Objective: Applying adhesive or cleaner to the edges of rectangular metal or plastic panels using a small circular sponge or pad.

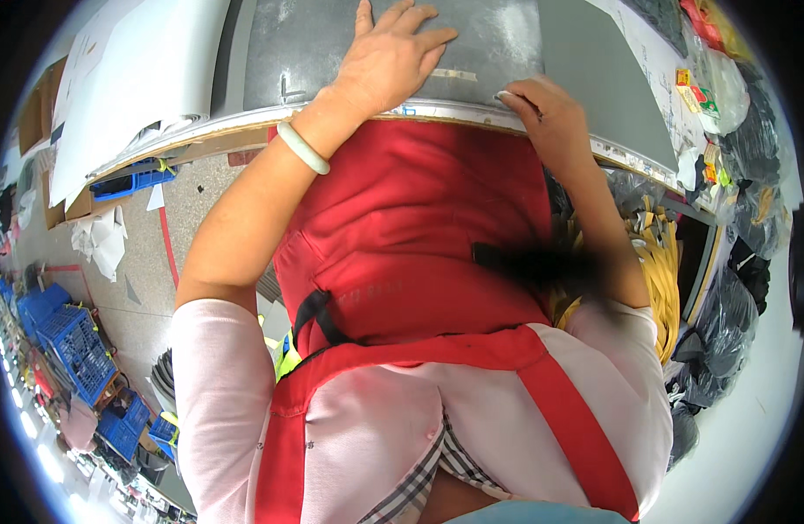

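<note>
My left hand [390, 54] lies with its fingers spread on a dark grey sheet [315, 44] marked with whitish smudges, on the table top. A pale green bangle [303, 148] circles that wrist. Close to the table's front edge, my right hand [546, 109] has its fingers curled and pinched together. A small whitish bit shows at its fingertips, too small to name. Between the two hands, a short pale strip [452, 75] lies on the dark sheet.
Large white sheets [140, 61] are stacked at the table's left. Plastic bags [725, 87] crowd the right side, with yellow strips [659, 262] hanging below. Blue crates [77, 345] stand on the floor at left, near crumpled white paper [101, 240]. My red apron [411, 227] meets the table edge.
</note>
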A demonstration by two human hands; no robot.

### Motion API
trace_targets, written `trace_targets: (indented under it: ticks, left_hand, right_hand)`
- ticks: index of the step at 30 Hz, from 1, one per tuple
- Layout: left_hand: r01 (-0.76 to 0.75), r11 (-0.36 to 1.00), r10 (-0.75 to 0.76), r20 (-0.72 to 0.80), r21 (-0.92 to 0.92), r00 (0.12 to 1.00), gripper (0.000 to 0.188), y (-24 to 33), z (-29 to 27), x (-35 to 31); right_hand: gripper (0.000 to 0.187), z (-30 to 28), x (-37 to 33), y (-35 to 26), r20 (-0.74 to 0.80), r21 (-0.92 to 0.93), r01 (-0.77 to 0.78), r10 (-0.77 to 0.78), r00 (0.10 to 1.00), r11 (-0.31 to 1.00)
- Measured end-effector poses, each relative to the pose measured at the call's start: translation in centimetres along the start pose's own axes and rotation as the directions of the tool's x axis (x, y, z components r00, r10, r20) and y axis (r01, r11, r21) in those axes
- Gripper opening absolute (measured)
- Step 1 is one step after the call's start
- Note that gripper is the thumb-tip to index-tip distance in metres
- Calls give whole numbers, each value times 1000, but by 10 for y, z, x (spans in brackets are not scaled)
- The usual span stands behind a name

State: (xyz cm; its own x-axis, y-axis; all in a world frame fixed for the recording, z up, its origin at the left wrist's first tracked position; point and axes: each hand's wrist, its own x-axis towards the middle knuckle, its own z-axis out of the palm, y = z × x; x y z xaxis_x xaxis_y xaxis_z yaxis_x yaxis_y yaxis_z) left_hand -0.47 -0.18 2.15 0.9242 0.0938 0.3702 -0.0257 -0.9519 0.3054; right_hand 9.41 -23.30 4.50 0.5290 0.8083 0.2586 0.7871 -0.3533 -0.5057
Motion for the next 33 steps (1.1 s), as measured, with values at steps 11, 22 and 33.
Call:
trace_targets:
  ticks: [11,22,33]
  left_hand:
    - [24,1000,-24,29,-19,999,30,0,0,1]
    - [-37,998,42,-104,45,994,28,-11,13,-4]
    - [-11,1000,11,-65,0,998,28,-7,9,-5]
  right_hand:
    - [13,6,-1,6,-14,309,-402,426,904,862]
    - [20,-22,61,19,62,337,-398,402,914,853]
    - [18,8,170,96,-112,-206,-2,-22,993,978]
